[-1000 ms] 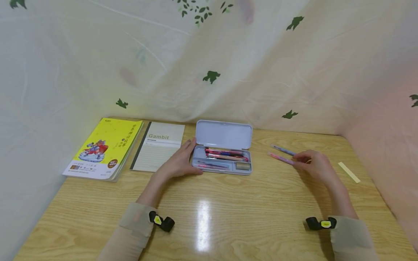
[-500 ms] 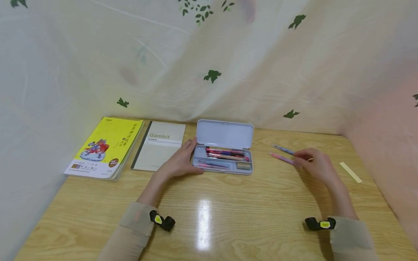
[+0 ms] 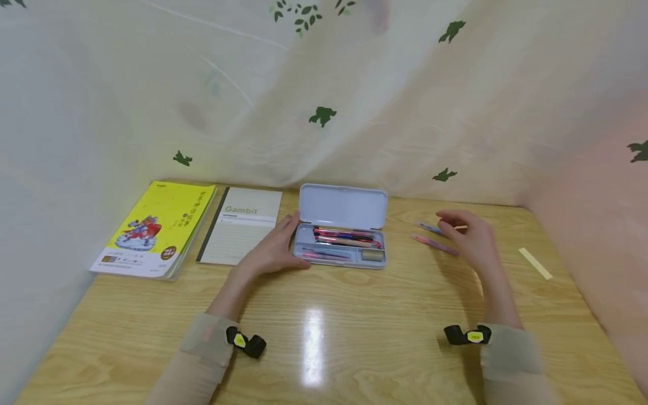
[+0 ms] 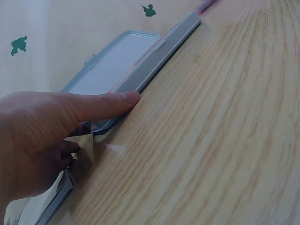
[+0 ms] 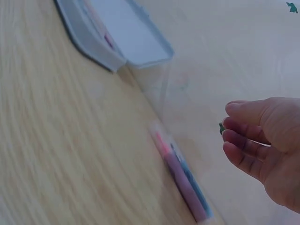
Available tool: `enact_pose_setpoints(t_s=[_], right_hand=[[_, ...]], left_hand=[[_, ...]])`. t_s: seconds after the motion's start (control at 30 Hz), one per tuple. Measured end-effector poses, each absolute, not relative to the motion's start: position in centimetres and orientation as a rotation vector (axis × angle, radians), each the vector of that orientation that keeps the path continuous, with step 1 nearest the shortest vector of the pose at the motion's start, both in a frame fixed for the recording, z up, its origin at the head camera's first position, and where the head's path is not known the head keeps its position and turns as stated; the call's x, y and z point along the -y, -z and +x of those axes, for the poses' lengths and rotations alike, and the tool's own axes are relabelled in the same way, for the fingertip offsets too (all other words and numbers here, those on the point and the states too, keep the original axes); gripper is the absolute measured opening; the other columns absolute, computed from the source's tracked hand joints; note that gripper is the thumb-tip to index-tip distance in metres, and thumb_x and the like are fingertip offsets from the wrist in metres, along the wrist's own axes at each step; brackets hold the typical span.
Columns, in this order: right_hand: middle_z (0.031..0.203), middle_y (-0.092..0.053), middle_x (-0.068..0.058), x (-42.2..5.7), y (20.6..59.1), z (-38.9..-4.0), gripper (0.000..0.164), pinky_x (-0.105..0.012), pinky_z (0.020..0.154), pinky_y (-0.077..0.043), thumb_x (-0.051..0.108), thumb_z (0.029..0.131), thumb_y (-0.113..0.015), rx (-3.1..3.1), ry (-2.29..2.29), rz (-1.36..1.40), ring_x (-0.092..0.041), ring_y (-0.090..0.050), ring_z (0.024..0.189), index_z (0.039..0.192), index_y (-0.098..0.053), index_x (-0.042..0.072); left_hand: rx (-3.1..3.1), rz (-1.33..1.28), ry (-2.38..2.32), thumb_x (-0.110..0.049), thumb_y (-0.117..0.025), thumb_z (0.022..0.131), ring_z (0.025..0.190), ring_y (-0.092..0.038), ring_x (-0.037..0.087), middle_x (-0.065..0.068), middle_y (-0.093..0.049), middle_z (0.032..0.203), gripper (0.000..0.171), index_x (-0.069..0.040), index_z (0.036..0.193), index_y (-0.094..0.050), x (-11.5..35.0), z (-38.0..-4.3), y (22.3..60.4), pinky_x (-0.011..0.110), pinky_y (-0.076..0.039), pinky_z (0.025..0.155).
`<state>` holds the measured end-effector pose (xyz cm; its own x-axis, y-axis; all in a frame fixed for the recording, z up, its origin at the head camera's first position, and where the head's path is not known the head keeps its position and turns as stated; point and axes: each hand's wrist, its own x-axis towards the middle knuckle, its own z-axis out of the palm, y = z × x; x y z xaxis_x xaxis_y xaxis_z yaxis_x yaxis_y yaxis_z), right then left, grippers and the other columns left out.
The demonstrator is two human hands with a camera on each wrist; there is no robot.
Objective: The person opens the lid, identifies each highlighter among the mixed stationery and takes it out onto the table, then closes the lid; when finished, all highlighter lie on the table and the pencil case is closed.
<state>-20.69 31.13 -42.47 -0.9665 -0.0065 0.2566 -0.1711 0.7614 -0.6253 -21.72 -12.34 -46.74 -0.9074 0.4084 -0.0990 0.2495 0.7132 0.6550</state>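
An open pale blue-grey pencil case [image 3: 342, 206] lies on the table, several pens [image 3: 344, 242] and a tan block [image 3: 372, 255] inside. My left hand [image 3: 268, 250] grips its left end; in the left wrist view the thumb [image 4: 108, 105] lies along the front wall, other fingers behind the corner. To the right, a pink-and-purple pen [image 3: 435, 245] and a blue pen [image 3: 428, 226] lie side by side. My right hand [image 3: 473, 236] hovers over the blue pen's right end, partly hiding it. Its fingers [image 5: 243, 145] are loosely bent and hold nothing in the right wrist view.
A grey-white notebook [image 3: 240, 225] lies left of the case, and a yellow book [image 3: 162, 219] farther left. A pale yellow strip [image 3: 535, 263] is on the right of the table [image 3: 379, 337]. A curtain with green bird shapes [image 3: 322, 115] hangs behind.
My right hand has come off the two pens, rising up and to the left; the pens stay on the table. My left hand stays at the pencil case. The head view has shifted slightly.
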Motion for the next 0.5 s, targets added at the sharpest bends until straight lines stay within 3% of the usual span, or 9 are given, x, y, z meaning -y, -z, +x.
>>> enact_pose_setpoints(t_s=[0.5], right_hand=[[0.113,-0.071,-0.014,-24.7,41.1,-22.3,0.030,-0.005,0.083,-0.051,0.021,0.100,-0.068,2.548,-1.341,0.259,0.001,-0.062,0.096,0.127,-0.071,0.007]], left_hand=[[-2.678,0.539,-0.974,-0.043,-0.088,0.078,0.159,-0.019,0.042,0.022,-0.013,0.172,0.127,-0.008,0.166,-0.003,12.3,-21.8,46.7,0.057,-0.025,0.128]])
